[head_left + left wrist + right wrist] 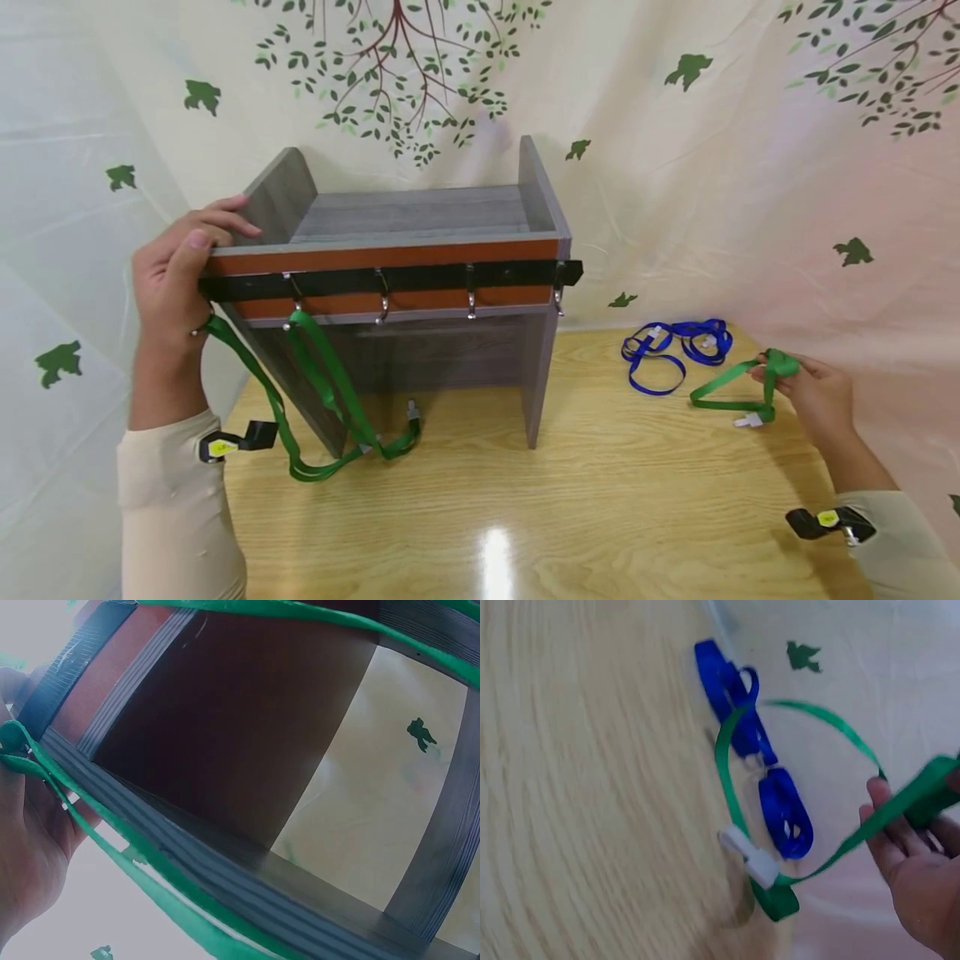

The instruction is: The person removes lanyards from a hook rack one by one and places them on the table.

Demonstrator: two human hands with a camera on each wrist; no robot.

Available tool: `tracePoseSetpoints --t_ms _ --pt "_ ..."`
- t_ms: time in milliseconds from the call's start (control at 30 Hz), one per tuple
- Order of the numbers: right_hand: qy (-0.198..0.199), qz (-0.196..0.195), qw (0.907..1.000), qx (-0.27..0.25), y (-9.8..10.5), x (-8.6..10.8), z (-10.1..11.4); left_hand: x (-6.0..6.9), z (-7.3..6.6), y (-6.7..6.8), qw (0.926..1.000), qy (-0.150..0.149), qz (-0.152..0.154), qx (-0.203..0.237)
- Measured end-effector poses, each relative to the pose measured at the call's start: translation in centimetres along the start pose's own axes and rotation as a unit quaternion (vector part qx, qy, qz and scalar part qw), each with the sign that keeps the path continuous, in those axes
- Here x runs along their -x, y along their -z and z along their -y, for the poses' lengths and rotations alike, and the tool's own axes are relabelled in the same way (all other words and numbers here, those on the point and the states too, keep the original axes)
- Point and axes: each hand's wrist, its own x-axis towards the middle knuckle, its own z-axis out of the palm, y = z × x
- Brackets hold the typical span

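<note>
A small grey wooden shelf (420, 208) stands on the table, with a black hook rail (427, 279) on an orange strip across its front. My left hand (176, 271) grips the shelf's upper left corner, thumb at the front edge and fingers over the side panel. Two green lanyards (330, 383) hang from the two leftmost hooks, their clips low near the tabletop. Off to the right, my right hand (821, 392) holds another green lanyard (900, 814), bunched in the fingers. Its loop dangles with a white clip (761, 866) at the bottom.
Blue lanyards (652, 367) lie coiled on the wooden table (637, 500), at the back right beside my right hand. The other hooks (471, 304) on the rail carry nothing. A cloth backdrop (615, 167) printed with branches and birds hangs behind.
</note>
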Motion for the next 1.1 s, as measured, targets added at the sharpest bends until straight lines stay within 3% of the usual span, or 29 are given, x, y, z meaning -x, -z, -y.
tracePoseSetpoints --t_ms 67,133,233,333,433,533,667,833,900,1000,1100 --pt "0.003 0.001 0.9946 0.104 0.5 -0.1 -0.3 0.0 0.1 0.0 1.0 0.001 0.001 0.0" --pt "0.007 -0.003 0.9793 0.202 1.0 -0.1 -0.6 0.0 0.1 0.0 1.0 0.0 0.002 -0.001" --pt "0.02 0.005 0.9382 0.345 1.4 -0.2 -1.0 0.0 0.1 0.0 1.0 -0.001 0.003 -0.002" --pt "0.053 0.039 0.8953 0.441 1.5 -0.4 -1.6 0.0 0.0 0.0 1.0 -0.001 0.001 -0.001" --pt "0.092 0.082 0.8679 0.481 1.5 -0.7 -2.0 -0.1 0.0 0.0 1.0 0.0 -0.001 -0.004" --pt "0.107 0.117 0.8565 0.491 1.4 -0.7 -2.4 -0.1 0.1 0.1 1.0 0.001 -0.002 -0.008" --pt "0.072 0.149 0.8414 0.515 1.1 -0.6 -2.5 -0.1 0.1 0.1 0.9999 0.004 0.0 -0.01" --pt "0.025 0.188 0.7964 0.574 0.2 -0.6 -2.6 0.0 0.1 0.1 0.9999 0.005 -0.001 -0.011" --pt "0.016 0.198 0.7846 0.587 -0.2 -0.6 -2.7 0.0 0.1 0.1 0.9999 0.005 -0.002 -0.01" --pt "0.009 0.21 0.7782 0.592 -0.2 -0.5 -2.8 0.0 0.1 0.1 1.0 0.002 -0.002 -0.007" --pt "0.005 0.216 0.779 0.589 0.0 -0.6 -3.0 0.0 0.0 0.0 1.0 0.001 -0.002 -0.005"
